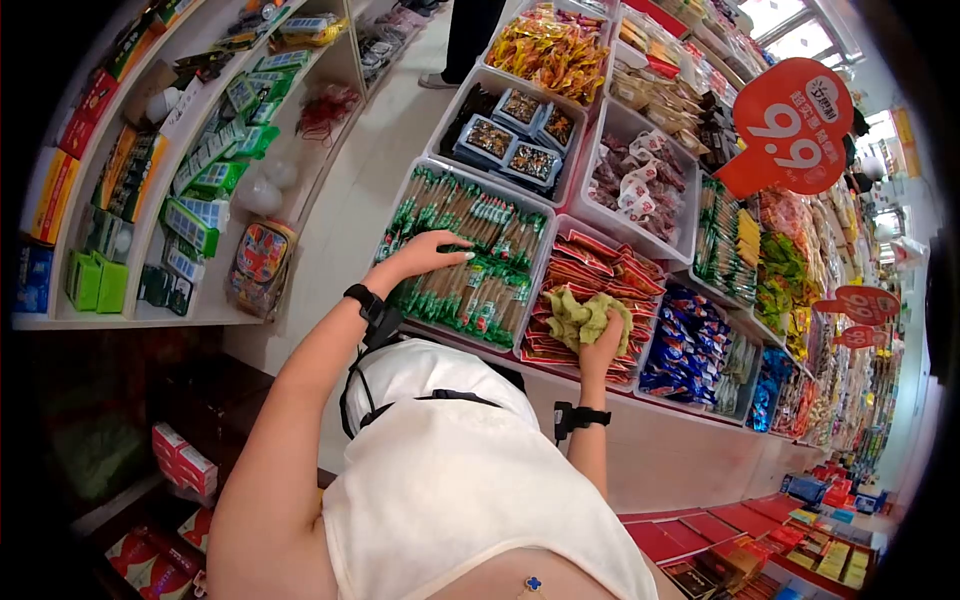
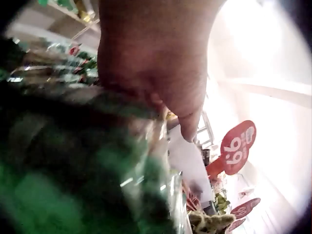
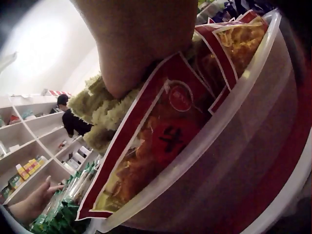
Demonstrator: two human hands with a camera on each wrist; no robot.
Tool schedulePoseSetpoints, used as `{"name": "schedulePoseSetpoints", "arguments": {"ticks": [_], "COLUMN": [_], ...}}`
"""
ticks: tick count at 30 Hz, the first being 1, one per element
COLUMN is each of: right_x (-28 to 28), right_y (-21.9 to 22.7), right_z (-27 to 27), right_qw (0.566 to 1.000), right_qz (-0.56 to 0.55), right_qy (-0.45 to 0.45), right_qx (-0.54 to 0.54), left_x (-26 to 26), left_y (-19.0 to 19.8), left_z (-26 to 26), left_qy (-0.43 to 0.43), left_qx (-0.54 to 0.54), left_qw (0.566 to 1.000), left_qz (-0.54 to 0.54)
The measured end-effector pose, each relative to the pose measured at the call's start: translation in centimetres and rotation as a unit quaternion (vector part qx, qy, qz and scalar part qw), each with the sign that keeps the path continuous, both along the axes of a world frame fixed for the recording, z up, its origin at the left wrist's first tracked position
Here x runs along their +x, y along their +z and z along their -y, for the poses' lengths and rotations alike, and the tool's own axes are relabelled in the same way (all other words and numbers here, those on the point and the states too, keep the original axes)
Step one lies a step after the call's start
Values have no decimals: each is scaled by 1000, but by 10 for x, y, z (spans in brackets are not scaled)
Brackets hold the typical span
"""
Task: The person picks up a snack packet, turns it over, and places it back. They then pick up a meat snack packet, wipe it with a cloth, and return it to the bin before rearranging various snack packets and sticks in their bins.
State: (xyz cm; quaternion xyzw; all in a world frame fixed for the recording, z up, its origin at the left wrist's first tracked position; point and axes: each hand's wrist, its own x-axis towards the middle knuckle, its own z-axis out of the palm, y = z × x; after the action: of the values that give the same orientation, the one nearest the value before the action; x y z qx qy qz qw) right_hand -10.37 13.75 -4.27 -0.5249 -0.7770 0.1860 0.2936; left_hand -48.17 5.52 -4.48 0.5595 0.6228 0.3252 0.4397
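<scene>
My left hand (image 1: 432, 255) lies over green-ended stick snack packets (image 1: 468, 215) in a plastic bin, its fingers loosely extended across them. A blurred green packet (image 2: 92, 170) fills much of the left wrist view, just under that hand (image 2: 156, 63). My right hand (image 1: 603, 340) grips a crumpled yellow-green cloth (image 1: 578, 318). Beneath the cloth are red-edged snack packets (image 1: 600, 262) in the neighbouring bin. From the right wrist, the cloth (image 3: 105, 109) bunches beside the hand, and one red-edged packet (image 3: 170, 126) leans against the bin's translucent wall (image 3: 214, 161).
Behind are bins of boxed snacks (image 1: 530, 160) and wrapped purplish snacks (image 1: 640, 185). Blue packets (image 1: 685, 345) stand at right. A red price sign (image 1: 795, 125) rises over the display. Shelves (image 1: 150, 190) line the left side; a person's dark-clad leg (image 1: 470, 40) shows beyond the bins.
</scene>
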Motion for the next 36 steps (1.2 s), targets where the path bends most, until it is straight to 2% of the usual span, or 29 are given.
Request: {"name": "schedulePoseSetpoints", "arguments": {"ticks": [2,5,8,12,14,15,20,24,25,28,29,32,33,34,36], "right_x": [5,-1,2,-9,-5,-4,1,-7,-6,-30,-43,-68,-76,-85,-97], "right_y": [-6,4,-3,4,2,-2,-11,8,10,55,66,83,75,65,52], "right_z": [2,5,5,5,6,5,1,8,7,26,30,37,41,44,52], "right_qw": [1000,1000,1000,1000,999,998,998,999,998,988,987,989,989,986,967], "right_qz": [21,10,10,0,-30,-15,-6,18,29,126,112,67,60,52,121], "right_qy": [-14,-18,-13,-26,-13,-15,-23,-34,-33,-56,-68,78,116,154,224], "right_qx": [-6,-18,-2,1,15,64,55,1,-38,67,90,104,70,34,-15], "left_x": [4,11,15,13,12,13,12,16,19,28,31,39,39,39,39], "left_y": [-10,-4,-17,-2,-6,-8,-14,11,7,20,13,15,12,12,9], "left_z": [1,5,6,3,1,2,2,-8,-12,-27,-32,-38,-39,-40,-39], "left_qy": [24,53,81,31,34,30,26,-27,-37,-123,-150,-175,-168,-171,-174], "left_qx": [29,49,148,33,49,38,67,47,106,145,138,30,14,24,38], "left_qw": [999,993,978,988,989,989,984,977,961,948,942,956,956,955,954], "left_qz": [-36,-94,-126,-145,-136,-140,-160,-208,-253,-255,-268,-232,-239,-239,-239]}}
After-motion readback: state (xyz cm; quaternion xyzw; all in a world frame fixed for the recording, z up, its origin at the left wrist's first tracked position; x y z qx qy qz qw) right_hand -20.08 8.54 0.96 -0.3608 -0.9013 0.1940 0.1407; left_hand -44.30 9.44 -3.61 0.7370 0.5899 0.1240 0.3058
